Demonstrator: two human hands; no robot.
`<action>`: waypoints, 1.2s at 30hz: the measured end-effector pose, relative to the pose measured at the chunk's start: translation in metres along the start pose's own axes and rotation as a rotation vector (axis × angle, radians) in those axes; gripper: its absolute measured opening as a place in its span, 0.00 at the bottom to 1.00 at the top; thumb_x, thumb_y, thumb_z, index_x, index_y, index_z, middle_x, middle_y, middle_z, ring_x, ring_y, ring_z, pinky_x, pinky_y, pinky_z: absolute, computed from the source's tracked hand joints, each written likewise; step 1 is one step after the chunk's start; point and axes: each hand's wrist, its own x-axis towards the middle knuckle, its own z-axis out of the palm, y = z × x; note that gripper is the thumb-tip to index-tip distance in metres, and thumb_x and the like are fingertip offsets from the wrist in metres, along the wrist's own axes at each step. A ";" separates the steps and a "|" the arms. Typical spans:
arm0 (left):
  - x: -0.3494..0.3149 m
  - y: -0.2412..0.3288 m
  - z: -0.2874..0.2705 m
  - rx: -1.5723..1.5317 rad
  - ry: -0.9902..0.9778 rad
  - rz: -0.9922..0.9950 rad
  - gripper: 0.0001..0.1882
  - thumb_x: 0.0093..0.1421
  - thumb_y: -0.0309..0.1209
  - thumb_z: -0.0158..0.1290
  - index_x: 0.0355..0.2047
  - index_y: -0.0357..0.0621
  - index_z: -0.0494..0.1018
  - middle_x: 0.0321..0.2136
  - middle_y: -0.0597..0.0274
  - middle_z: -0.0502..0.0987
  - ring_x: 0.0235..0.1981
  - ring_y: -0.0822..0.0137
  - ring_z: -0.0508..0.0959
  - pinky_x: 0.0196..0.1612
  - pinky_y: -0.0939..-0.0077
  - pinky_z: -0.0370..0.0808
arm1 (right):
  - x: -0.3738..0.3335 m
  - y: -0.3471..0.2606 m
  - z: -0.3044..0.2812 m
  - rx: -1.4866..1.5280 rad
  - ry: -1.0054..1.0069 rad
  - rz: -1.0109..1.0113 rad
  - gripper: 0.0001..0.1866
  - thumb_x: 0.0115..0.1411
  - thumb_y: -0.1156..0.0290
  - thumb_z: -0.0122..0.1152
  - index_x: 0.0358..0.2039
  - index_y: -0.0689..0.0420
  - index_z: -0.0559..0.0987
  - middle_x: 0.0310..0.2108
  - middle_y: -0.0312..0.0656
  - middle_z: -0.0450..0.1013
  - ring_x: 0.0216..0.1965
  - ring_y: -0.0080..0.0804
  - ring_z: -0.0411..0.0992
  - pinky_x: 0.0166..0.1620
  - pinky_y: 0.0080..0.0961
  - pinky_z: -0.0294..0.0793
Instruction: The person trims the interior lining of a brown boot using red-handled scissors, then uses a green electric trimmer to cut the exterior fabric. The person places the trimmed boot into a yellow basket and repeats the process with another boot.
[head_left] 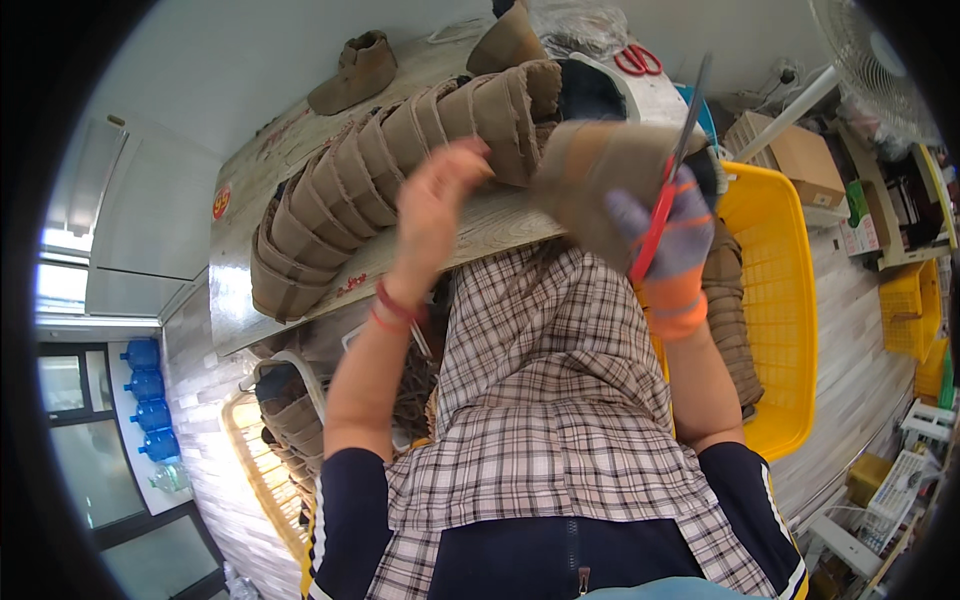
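My right hand (680, 225), in a grey-purple and orange glove, grips a brown shoe upper (590, 180) blurred by motion. A red-handled tool (660, 215) with a long narrow dark blade lies along the same hand, its tip pointing up and away. My left hand (440, 200) is bare, with red bands at the wrist. It is raised in front of the table, apart from the upper, and its fingers are smeared by motion. Just beyond it, a long nested row of brown shoe uppers (370, 165) curves across the table.
Beyond the row on the table (235, 270) stands a single brown upper (362, 70); red-handled scissors (638, 60) lie near clear plastic. A yellow basket (790, 330) with stacked uppers is at my right, a pale basket (255, 450) at my left. A fan (880, 60) stands far right.
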 end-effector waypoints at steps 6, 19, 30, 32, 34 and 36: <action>0.111 -0.092 -0.087 0.892 0.080 0.103 0.20 0.59 0.50 0.48 0.43 0.51 0.76 0.40 0.56 0.78 0.45 0.55 0.75 0.48 0.63 0.69 | 0.074 0.047 0.049 -0.237 -0.081 0.180 0.15 0.53 0.71 0.64 0.40 0.62 0.75 0.28 0.41 0.76 0.28 0.21 0.71 0.33 0.20 0.71; 0.129 -0.102 -0.082 0.767 -0.173 -0.197 0.26 0.58 0.52 0.47 0.52 0.53 0.70 0.36 0.56 0.79 0.43 0.53 0.76 0.45 0.61 0.71 | 0.074 0.160 0.089 0.300 -0.255 0.242 0.20 0.51 0.70 0.66 0.43 0.63 0.73 0.37 0.38 0.75 0.37 0.28 0.73 0.42 0.25 0.72; 0.262 -0.146 0.020 0.159 -0.243 -0.644 0.38 0.53 0.37 0.59 0.60 0.34 0.57 0.53 0.43 0.67 0.36 0.51 0.79 0.31 0.64 0.79 | 0.018 0.117 0.034 0.564 0.041 0.498 0.18 0.62 0.63 0.54 0.48 0.60 0.69 0.24 0.34 0.70 0.19 0.15 0.63 0.20 0.09 0.59; 0.259 -0.125 0.010 0.777 -0.089 -0.060 0.19 0.48 0.34 0.61 0.39 0.39 0.74 0.41 0.49 0.75 0.38 0.54 0.77 0.38 0.68 0.74 | 0.009 0.108 0.012 0.482 0.047 0.474 0.18 0.62 0.63 0.53 0.48 0.60 0.69 0.24 0.35 0.70 0.20 0.16 0.65 0.20 0.09 0.60; 0.248 -0.087 -0.005 0.935 -0.024 0.217 0.15 0.46 0.34 0.62 0.32 0.40 0.73 0.35 0.50 0.74 0.39 0.50 0.74 0.41 0.65 0.72 | 0.000 0.095 -0.010 0.374 0.059 0.436 0.18 0.63 0.62 0.52 0.48 0.62 0.70 0.26 0.36 0.71 0.21 0.17 0.66 0.20 0.11 0.61; 0.228 -0.036 -0.031 0.949 -0.008 0.493 0.12 0.46 0.31 0.60 0.29 0.41 0.71 0.29 0.53 0.71 0.35 0.52 0.74 0.38 0.62 0.71 | -0.002 0.069 -0.030 0.291 0.056 0.448 0.15 0.63 0.67 0.50 0.45 0.64 0.70 0.22 0.35 0.68 0.20 0.18 0.64 0.20 0.11 0.61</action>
